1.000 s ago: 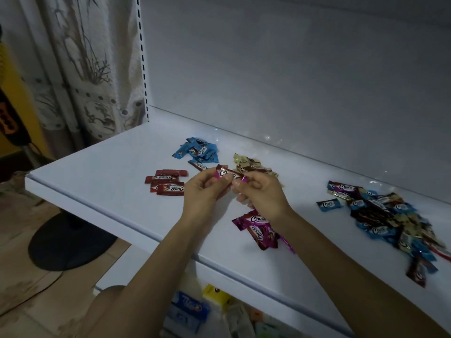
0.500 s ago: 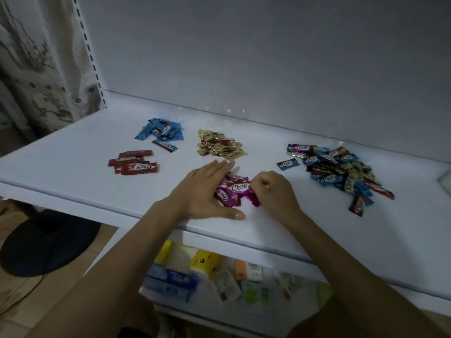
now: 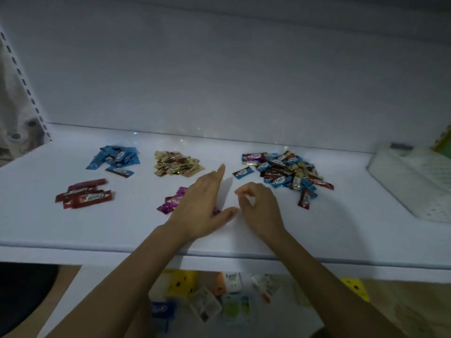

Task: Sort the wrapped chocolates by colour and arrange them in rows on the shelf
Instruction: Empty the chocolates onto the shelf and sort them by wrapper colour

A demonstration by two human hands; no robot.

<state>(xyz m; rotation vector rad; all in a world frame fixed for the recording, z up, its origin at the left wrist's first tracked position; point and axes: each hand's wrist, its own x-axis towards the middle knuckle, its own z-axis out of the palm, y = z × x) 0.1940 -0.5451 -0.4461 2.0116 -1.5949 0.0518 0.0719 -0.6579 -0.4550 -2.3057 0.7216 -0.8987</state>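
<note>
– Where are the chocolates?
– The heap of shiny pink wrapped chocolates (image 3: 172,202) is partly under my left hand (image 3: 202,206). That hand lies flat with straight fingers. My right hand (image 3: 261,208) is just beside it, fingers curled in, and I see nothing in them.
– And the rest?
– The big mixed-colour heap (image 3: 285,172) is just past my right hand. The gold heap (image 3: 177,164), blue heap (image 3: 117,158) and red heap (image 3: 84,195) are past and left of my left hand, all on the flat white shelf (image 3: 122,228).
</note>
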